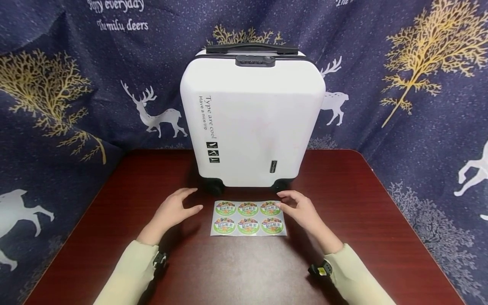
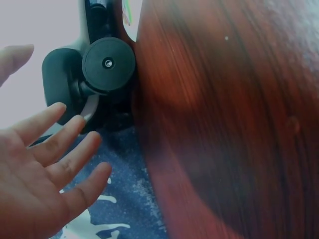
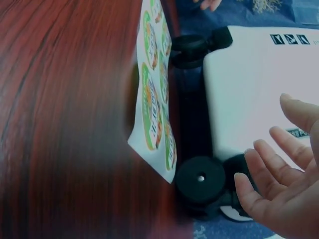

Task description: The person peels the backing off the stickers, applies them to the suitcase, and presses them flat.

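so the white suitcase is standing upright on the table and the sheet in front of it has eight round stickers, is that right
Not quite: the sheet has six round stickers, in two rows of three, not eight, as the head view shows. The white suitcase is indeed standing upright on the table, with the sheet in front of it.

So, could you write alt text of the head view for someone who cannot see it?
A left hand and a right hand flank a sheet of six round stickers lying on a red table. Behind the sheet, a white suitcase stands before a blue deer-patterned cloth.
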`<control>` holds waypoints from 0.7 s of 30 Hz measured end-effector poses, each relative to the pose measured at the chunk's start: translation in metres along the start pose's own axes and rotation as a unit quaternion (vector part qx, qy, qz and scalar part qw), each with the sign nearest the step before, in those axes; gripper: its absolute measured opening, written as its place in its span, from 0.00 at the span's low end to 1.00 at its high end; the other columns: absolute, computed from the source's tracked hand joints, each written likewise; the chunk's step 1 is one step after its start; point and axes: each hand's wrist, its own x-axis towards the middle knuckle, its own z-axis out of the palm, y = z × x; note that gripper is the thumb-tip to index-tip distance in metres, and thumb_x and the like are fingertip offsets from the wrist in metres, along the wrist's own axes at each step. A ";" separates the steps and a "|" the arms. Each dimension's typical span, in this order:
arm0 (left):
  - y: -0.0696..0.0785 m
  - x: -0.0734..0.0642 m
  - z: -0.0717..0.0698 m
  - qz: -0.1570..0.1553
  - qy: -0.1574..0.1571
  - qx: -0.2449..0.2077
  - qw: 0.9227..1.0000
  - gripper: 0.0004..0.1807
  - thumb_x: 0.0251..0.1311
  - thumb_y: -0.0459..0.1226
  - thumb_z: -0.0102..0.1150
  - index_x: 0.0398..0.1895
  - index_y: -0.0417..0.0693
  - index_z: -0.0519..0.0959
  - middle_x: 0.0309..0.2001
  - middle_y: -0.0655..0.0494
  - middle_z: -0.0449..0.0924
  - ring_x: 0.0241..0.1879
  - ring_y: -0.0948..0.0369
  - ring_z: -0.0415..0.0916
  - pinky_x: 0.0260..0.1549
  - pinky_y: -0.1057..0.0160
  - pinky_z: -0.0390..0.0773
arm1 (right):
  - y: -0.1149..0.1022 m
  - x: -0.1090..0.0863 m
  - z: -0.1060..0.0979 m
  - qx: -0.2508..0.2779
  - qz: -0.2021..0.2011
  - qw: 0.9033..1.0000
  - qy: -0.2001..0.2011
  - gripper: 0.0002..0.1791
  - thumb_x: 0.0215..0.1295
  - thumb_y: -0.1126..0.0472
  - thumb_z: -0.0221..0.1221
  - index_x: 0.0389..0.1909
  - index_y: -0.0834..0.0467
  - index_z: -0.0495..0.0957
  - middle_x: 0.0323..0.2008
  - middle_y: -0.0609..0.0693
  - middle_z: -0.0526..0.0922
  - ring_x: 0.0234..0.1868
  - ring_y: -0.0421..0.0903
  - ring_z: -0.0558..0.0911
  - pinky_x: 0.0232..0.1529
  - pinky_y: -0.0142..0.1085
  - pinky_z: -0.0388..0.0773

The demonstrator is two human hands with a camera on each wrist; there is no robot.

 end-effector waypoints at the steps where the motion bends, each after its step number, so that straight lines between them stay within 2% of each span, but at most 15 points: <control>1: 0.000 0.001 0.001 -0.002 -0.004 -0.003 1.000 0.34 0.62 0.48 0.67 0.67 0.39 0.75 0.67 0.33 0.74 0.67 0.37 0.72 0.65 0.36 0.72 | -0.001 0.001 0.002 0.000 -0.003 1.000 -0.006 0.20 0.66 0.63 0.66 0.57 0.65 0.80 0.55 0.65 0.83 0.55 0.61 0.83 0.53 0.45 0.84; 6: 0.000 0.004 0.004 -0.005 -0.021 -0.017 1.000 0.33 0.62 0.48 0.66 0.67 0.39 0.76 0.67 0.32 0.75 0.67 0.37 0.72 0.66 0.37 0.72 | -0.002 0.005 0.007 -0.001 -0.019 0.999 -0.035 0.20 0.67 0.63 0.65 0.58 0.66 0.80 0.57 0.65 0.82 0.58 0.64 0.81 0.58 0.55 0.81; 11: 0.000 0.007 0.008 -0.001 -0.034 -0.032 0.999 0.32 0.62 0.46 0.67 0.65 0.38 0.76 0.66 0.33 0.75 0.65 0.38 0.74 0.65 0.39 0.74 | -0.006 0.009 0.009 -0.015 -0.017 0.998 -0.053 0.21 0.67 0.61 0.66 0.58 0.65 0.80 0.57 0.65 0.83 0.57 0.62 0.82 0.58 0.56 0.80; 14: 0.000 0.009 0.010 0.004 -0.045 -0.042 0.998 0.31 0.62 0.45 0.68 0.65 0.37 0.77 0.65 0.33 0.76 0.63 0.39 0.77 0.63 0.40 0.75 | -0.010 0.012 0.011 -0.021 -0.013 0.997 -0.068 0.22 0.66 0.61 0.66 0.59 0.65 0.80 0.58 0.64 0.83 0.56 0.59 0.83 0.55 0.51 0.82; 19: 0.001 0.015 0.012 0.008 -0.065 -0.051 0.997 0.30 0.60 0.44 0.69 0.62 0.36 0.78 0.63 0.33 0.78 0.61 0.39 0.78 0.61 0.40 0.77 | -0.014 0.019 0.014 -0.009 -0.013 0.995 -0.099 0.23 0.67 0.60 0.65 0.60 0.66 0.79 0.59 0.64 0.82 0.53 0.57 0.84 0.44 0.35 0.82; 21: 0.001 0.017 0.013 0.008 -0.073 -0.054 0.996 0.30 0.60 0.43 0.69 0.62 0.36 0.79 0.63 0.33 0.78 0.60 0.40 0.78 0.61 0.41 0.77 | -0.014 0.021 0.016 -0.007 -0.014 0.995 -0.103 0.23 0.67 0.60 0.65 0.60 0.66 0.79 0.59 0.64 0.82 0.53 0.57 0.84 0.43 0.34 0.82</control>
